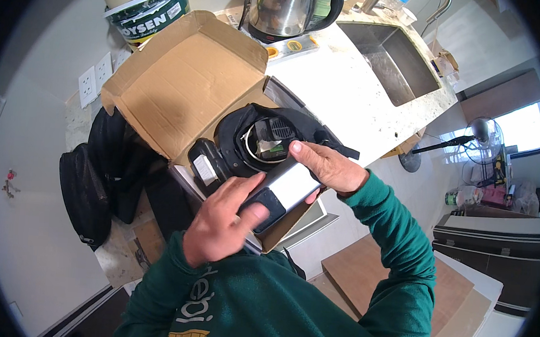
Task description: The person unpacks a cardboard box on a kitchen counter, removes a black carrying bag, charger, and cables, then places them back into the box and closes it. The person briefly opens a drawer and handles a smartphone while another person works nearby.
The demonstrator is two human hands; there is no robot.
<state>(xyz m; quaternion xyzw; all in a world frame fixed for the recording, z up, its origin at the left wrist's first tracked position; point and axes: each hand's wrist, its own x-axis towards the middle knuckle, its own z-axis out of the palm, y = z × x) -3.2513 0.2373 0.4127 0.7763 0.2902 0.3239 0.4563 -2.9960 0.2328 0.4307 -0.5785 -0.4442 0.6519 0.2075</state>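
Note:
My right hand [332,167] grips a silver block-shaped device [293,184] with a black end cap, its thumb along the upper end. My left hand [222,221], slightly blurred, is around the lower end, with the thumb over the black cap. Both hands are above an open cardboard box [182,82] whose lid is tipped back. Inside the box lies a black padded strap or headband [236,120] around a dark vented unit [277,131] and a pale looped cable [248,146]. A black case-like item with a white label [206,169] is beside them.
A steel electric kettle [279,11] and a spirit level [293,47] are behind the box. The sink [392,60] is set into the counter at right. Black bags [85,194] lie at left, near a paint bucket [149,17]. A fan [480,135] stands farther off.

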